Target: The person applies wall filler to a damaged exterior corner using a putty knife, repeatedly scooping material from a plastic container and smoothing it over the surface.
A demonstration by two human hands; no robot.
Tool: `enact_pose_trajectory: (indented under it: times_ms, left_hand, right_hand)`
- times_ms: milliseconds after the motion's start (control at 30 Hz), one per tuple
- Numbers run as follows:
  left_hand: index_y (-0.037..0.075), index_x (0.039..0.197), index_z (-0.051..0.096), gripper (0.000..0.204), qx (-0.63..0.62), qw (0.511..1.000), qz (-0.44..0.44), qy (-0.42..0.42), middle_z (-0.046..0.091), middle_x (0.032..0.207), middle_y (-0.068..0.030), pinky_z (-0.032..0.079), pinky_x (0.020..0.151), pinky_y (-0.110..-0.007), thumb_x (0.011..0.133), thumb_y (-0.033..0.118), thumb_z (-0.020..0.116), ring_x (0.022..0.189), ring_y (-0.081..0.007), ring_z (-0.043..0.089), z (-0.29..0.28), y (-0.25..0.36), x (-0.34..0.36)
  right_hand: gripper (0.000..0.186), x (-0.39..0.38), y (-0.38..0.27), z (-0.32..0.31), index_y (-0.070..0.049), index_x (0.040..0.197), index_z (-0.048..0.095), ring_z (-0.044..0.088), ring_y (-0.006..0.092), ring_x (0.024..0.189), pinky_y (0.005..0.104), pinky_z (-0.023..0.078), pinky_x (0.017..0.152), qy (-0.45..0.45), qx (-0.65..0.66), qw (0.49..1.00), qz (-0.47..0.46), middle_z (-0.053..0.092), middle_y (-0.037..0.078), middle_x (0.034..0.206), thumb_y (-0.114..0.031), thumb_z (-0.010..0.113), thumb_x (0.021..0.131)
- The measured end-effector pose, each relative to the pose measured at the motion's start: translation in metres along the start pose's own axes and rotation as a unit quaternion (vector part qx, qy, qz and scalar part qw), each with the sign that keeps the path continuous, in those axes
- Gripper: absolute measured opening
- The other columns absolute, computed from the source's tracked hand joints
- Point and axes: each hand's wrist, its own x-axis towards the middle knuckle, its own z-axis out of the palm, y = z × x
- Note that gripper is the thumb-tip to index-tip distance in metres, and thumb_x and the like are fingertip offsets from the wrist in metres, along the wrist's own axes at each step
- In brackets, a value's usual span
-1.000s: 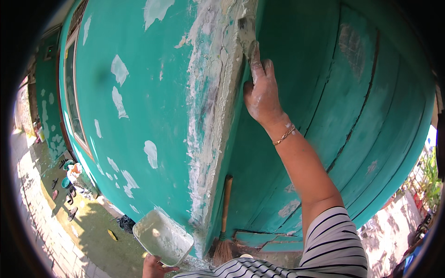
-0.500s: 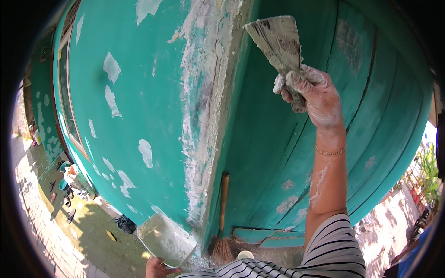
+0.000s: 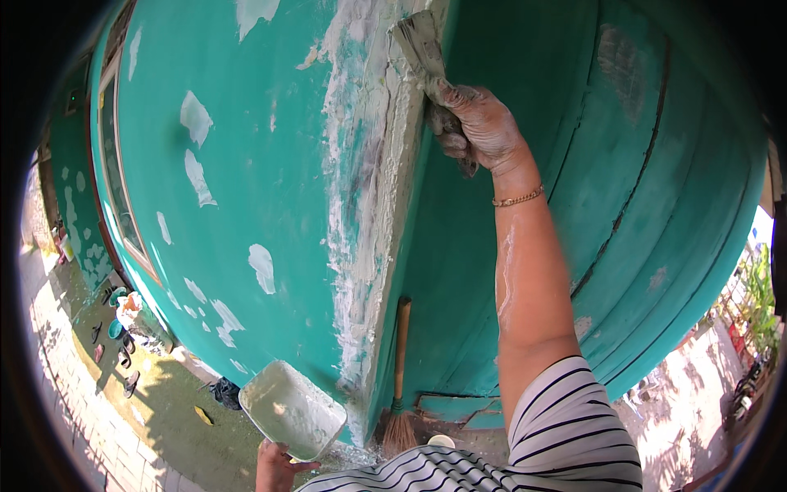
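Note:
My right hand, smeared with white paste, is closed round a paste-coated putty knife raised to the upper part of the wall corner. A rough pale band of filler runs down that corner between two turquoise wall faces. My left hand, at the lower edge, grips a shallow white plastic tray with pale paste in it, held low by the corner.
A broom leans in the corner, a white container near its head. To the left are a framed window, buckets, several sandals and a dark bag on the ground. Plants stand at the far right.
My right hand came away from the corner, showing the knife's blade half a second ago, and has moved left and up to the corner again. My left hand still holds the tray low.

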Motion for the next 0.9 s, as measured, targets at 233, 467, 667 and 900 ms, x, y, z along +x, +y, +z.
enact_pose_trajectory:
  times_ms: [233,467,667,900]
  left_hand:
    - [0.007,0.145,0.038,0.066,-0.014,1.000,-0.023,-0.008,0.052,0.139,-0.0168,0.057,0.081,-0.066,0.087,0.024,0.062,0.119,-0.0414,0.059,-0.012,-0.005,-0.004]
    - [0.005,0.144,0.039,0.073,-0.025,0.999,-0.041,-0.019,0.053,0.137,-0.0189,0.057,0.081,-0.066,0.079,0.024,0.065,0.117,-0.0432,0.058,-0.013,-0.002,-0.017]
    - [0.004,0.142,0.041,0.065,-0.023,0.998,-0.053,0.014,0.057,0.132,-0.0189,0.058,0.078,-0.063,0.083,0.024,0.060,0.112,-0.0408,0.061,-0.038,-0.012,-0.015]
    - [0.005,0.143,0.041,0.065,-0.002,0.999,-0.055,0.002,0.058,0.131,-0.0187,0.061,0.076,-0.059,0.085,0.026,0.062,0.112,-0.0391,0.062,-0.024,0.000,-0.012]
  right_hand:
    - [0.041,-0.034,0.084,-0.038,-0.005,0.075,0.054,0.044,0.0122,0.047,0.0281,0.033,0.041,0.039,0.116,0.986,0.111,0.054,0.005,0.065,-0.038,0.070,0.094]
    - [0.023,-0.087,0.007,-0.028,0.004,0.094,0.063,0.055,0.0167,0.065,0.0333,0.046,0.059,0.297,-0.373,0.868,-0.141,0.056,0.007,0.076,-0.018,0.060,0.101]
    - [0.046,-0.023,-0.112,-0.014,-0.014,0.130,0.066,0.058,0.0314,0.086,0.0417,0.051,0.079,0.237,-0.680,0.501,-0.479,0.055,0.013,0.095,0.001,0.063,0.087]
    - [0.041,-0.001,-0.122,0.011,-0.008,0.127,0.066,0.056,0.0376,0.089,0.0444,0.049,0.079,0.155,-0.731,0.527,-0.405,0.052,0.018,0.096,-0.001,0.059,0.087]
